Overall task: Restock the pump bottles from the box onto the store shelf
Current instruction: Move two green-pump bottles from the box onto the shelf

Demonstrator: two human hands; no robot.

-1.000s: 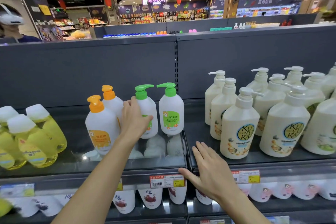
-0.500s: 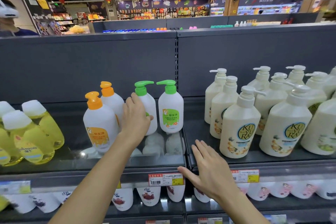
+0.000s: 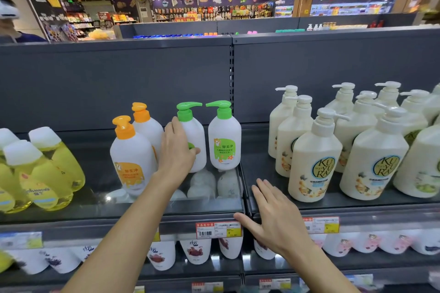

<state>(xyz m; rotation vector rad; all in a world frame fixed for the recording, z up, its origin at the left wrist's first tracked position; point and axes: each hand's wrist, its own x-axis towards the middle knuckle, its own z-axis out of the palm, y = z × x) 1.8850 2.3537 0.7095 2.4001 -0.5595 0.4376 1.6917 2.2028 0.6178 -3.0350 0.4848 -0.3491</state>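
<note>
Barely shifted, left hand [image 3: 177, 150] grips upright green-pump bottle [image 3: 194, 140], spout pointing right; right hand [image 3: 273, 216] open

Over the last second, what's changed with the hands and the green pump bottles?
Very little. The left hand keeps its grip on the left green-pump bottle, which has edged slightly toward the back of the shelf; its label is now mostly hidden by the hand. The right hand stays flat on the shelf's front edge. The other green-pump bottle and the orange-pump bottles have not moved.
</note>
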